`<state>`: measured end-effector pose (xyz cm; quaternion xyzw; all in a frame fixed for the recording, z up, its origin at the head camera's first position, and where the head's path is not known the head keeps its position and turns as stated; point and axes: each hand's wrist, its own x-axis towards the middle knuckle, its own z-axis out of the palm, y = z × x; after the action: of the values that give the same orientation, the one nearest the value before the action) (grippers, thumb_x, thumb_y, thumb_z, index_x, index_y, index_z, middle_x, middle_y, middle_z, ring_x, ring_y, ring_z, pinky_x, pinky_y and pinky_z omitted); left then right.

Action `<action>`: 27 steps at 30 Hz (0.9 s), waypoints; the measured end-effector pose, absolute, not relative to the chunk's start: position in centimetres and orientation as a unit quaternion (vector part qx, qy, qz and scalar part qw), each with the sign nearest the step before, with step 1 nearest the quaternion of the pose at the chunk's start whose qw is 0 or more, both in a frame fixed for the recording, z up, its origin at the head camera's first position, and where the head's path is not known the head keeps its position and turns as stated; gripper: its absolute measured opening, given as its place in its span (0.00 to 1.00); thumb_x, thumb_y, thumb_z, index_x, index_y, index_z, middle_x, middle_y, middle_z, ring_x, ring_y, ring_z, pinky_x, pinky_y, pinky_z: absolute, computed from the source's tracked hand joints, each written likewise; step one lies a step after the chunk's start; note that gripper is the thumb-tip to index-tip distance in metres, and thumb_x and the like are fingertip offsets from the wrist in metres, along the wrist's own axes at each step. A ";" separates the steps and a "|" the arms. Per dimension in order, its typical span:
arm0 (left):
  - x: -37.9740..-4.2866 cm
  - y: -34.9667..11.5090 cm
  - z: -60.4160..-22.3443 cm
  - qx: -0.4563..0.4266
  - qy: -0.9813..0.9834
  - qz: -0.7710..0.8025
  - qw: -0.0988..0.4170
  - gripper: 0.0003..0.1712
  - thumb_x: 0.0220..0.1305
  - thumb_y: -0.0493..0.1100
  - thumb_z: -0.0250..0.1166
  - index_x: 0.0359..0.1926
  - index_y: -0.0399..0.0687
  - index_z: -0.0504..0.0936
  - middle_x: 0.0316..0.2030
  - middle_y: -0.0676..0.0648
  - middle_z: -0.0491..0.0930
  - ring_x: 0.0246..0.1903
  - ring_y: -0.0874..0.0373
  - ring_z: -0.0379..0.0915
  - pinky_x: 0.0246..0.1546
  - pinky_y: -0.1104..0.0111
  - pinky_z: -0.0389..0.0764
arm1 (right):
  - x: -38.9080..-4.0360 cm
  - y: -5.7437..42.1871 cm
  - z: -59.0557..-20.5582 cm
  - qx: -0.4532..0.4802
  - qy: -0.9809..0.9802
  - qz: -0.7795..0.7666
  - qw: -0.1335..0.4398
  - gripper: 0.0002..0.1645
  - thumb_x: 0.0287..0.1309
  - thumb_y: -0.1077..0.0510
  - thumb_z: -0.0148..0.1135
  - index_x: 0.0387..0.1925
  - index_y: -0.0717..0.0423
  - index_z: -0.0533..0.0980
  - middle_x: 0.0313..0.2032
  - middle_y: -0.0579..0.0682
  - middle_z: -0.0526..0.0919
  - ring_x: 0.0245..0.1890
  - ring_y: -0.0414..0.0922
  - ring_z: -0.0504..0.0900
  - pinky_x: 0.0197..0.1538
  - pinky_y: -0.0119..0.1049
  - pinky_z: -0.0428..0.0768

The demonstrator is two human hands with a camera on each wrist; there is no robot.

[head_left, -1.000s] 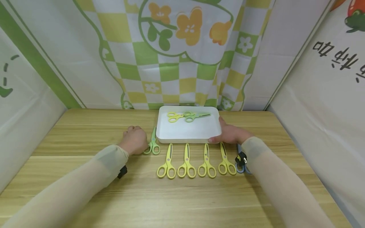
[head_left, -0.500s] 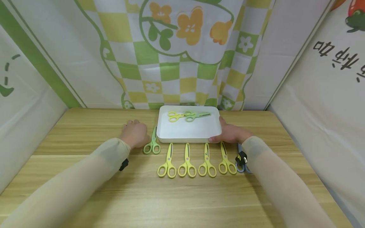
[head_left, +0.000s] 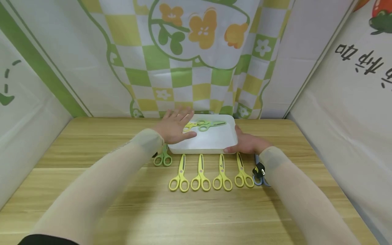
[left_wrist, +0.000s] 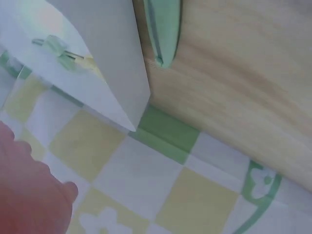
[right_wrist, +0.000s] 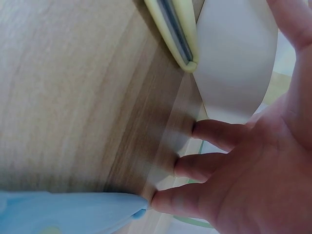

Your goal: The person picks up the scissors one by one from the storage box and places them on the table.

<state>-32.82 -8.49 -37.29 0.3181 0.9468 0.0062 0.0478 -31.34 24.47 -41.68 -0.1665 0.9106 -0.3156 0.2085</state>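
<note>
My left hand, fingers straight and spread, is over the left side of a white tray; contact cannot be told. It holds nothing visible. My right hand rests against the tray's right front corner, thumb along the front wall; in the right wrist view its fingers are extended, tips by the tabletop. In the tray lie green scissors and yellow scissors, partly covered by my left hand. Another pair of green scissors lies beside the tray's left front corner, blades partly hidden by the left wrist.
Several yellow scissors lie in a row in front of the tray, blades toward it. Blue scissors sit under my right wrist, partly covered. A checkered curtain hangs behind the wooden table.
My left hand has moved right and away from me, from beside the green scissors on the table to over the tray's left side, its fingers spreading. My right hand has stayed at the tray.
</note>
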 end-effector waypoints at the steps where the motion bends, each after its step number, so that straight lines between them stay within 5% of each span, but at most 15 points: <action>1: -32.9 -8.0 -37.3 0.325 0.944 -0.003 0.051 0.52 0.69 0.78 0.31 0.79 0.52 0.31 0.78 0.48 0.29 0.75 0.44 0.20 0.69 0.43 0.30 | -31.4 24.4 -41.7 -0.164 0.912 -0.312 0.210 0.80 0.52 0.39 0.75 0.74 0.64 0.22 0.75 0.68 0.30 0.74 0.62 0.41 0.72 0.54 0.45; 12: -33.7 -4.1 -38.4 0.313 0.937 -0.068 0.139 0.53 0.68 0.79 0.32 0.80 0.50 0.42 0.79 0.51 0.36 0.76 0.51 0.25 0.70 0.49 0.29 | -31.3 24.4 -41.6 -0.178 0.912 -0.315 0.193 0.77 0.52 0.42 0.75 0.74 0.68 0.27 0.73 0.72 0.41 0.71 0.64 0.52 0.71 0.56 0.50; 27: -32.9 -2.6 -38.9 0.306 0.926 -0.086 0.204 0.49 0.71 0.76 0.32 0.80 0.49 0.48 0.78 0.50 0.43 0.76 0.50 0.32 0.71 0.48 0.33 | -31.3 24.4 -41.6 -0.179 0.908 -0.322 0.198 0.76 0.53 0.43 0.75 0.74 0.68 0.27 0.73 0.73 0.41 0.70 0.64 0.54 0.70 0.57 0.52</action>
<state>-32.88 -2.63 -38.90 0.3057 0.9260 -0.0859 0.2043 -31.27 24.35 -41.58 -0.1788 0.9084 -0.3219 0.1981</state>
